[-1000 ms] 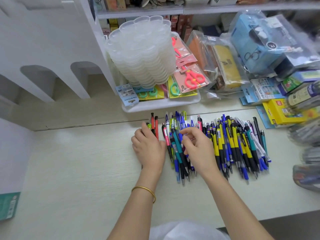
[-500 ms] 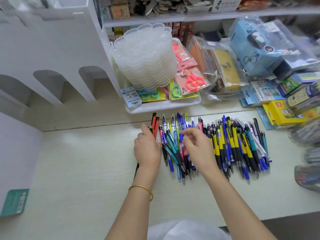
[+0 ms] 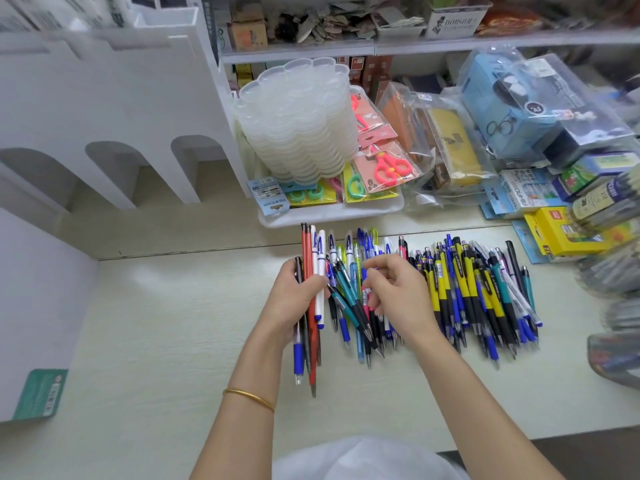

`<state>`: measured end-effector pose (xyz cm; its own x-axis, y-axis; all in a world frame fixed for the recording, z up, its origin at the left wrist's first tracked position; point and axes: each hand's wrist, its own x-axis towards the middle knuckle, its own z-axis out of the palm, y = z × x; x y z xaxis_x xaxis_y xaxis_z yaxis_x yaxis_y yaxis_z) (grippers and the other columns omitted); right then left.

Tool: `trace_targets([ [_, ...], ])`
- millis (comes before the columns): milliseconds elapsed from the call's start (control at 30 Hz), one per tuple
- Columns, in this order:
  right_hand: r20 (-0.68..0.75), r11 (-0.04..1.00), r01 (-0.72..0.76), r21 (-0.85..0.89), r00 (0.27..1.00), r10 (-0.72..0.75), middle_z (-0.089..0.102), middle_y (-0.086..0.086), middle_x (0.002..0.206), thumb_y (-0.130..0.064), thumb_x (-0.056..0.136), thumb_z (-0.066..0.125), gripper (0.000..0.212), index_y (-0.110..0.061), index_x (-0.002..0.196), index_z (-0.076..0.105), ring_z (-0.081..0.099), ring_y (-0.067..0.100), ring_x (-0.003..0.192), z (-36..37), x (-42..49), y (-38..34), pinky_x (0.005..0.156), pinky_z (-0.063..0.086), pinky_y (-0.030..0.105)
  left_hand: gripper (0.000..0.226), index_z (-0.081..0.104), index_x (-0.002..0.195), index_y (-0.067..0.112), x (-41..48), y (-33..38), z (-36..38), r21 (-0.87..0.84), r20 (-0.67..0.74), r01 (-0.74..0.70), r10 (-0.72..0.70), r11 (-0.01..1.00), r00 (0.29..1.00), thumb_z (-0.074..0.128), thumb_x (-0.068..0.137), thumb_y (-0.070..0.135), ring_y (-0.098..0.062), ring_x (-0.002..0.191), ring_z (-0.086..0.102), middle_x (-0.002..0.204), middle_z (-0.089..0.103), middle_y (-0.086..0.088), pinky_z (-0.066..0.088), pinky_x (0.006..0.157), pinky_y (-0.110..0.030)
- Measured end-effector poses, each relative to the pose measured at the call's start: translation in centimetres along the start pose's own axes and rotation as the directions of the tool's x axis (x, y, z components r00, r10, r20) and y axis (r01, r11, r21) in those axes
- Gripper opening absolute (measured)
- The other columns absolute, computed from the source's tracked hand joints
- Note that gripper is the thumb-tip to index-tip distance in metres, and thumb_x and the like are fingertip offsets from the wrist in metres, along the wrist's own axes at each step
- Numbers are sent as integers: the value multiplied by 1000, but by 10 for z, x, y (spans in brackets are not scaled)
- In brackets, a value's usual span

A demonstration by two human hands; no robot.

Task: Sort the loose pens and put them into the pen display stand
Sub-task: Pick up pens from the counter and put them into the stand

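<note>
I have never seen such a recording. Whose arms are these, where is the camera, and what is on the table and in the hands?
There is no machine here: the two bare arms belong to a person, and the one camera sits on that person's head, looking forward and down. On the table lies a pile of loose pens, many yellow and blue. The left hand grips a bunch of pens, red, white and dark ones. The right hand hovers with curled fingers over the pile; whether it pinches a pen, I cannot tell. At the back left is a white arched stand, likely the pen display stand.
</note>
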<state>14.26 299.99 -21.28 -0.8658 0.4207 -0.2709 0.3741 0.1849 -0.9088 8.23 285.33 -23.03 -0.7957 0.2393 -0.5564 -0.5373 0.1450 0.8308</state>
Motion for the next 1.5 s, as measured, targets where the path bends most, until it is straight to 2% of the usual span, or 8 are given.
trace_targets([
  [300,141,904,-283,322,958,250,67,8,83,-20,98,50,18,-11,100,65,63,14,65,14,-11,-9,63,57,30,18,50,97,17,-19,63,15,-228,-235,-374,322,899,917,62,88,7,-9,57,58,71,58,-1,50,56,-26],
  [533,471,223,-554,802,816,335,68,14,90,-44,97,43,46,-4,95,67,65,27,83,32,-38,-32,66,57,36,44,45,116,27,-58,87,41,1,-338,-724,682,690,649,65,84,4,-5,83,61,98,57,8,54,75,-24],
  [733,513,108,-568,816,798,318,65,0,73,-38,90,56,30,-10,95,65,64,16,71,24,-36,-45,78,46,26,67,36,135,16,-84,79,57,81,-252,-831,818,551,517,66,81,-11,15,108,50,126,45,17,41,85,-5],
  [900,497,156,-535,830,838,228,68,4,117,-32,90,55,38,-13,121,66,60,21,117,12,-32,-53,108,38,32,81,33,143,23,-96,73,59,-41,-243,-777,748,628,617,70,77,-9,-7,123,53,138,50,3,47,98,-27],
  [1033,462,229,-484,844,875,147,69,6,117,-27,91,57,33,-14,119,67,64,22,111,2,-39,-56,105,43,35,53,53,105,34,-110,69,63,-127,-232,-692,657,710,717,69,78,-9,-12,90,69,91,69,12,56,78,-30],
  [1200,511,182,-518,836,855,88,69,10,115,-35,93,52,40,-12,123,64,63,23,112,-9,-71,-58,100,46,34,47,54,101,32,-133,63,74,-142,-289,-695,642,705,710,74,77,-4,-12,89,69,92,69,7,57,78,-29],
  [1333,474,109,-468,877,880,-35,73,10,93,-22,57,72,53,-11,108,68,72,22,81,-8,-87,-69,71,60,31,55,59,97,37,-146,45,85,-163,-355,-670,591,724,725,70,72,-11,-14,93,70,90,71,8,56,83,-34],
  [1500,571,130,-569,812,821,24,73,10,79,-20,88,48,28,-7,87,73,72,21,69,9,-108,-61,59,59,28,37,61,100,12,-166,23,76,-176,-457,-602,476,779,751,72,72,-9,-8,83,69,86,70,-1,55,75,-24],
])
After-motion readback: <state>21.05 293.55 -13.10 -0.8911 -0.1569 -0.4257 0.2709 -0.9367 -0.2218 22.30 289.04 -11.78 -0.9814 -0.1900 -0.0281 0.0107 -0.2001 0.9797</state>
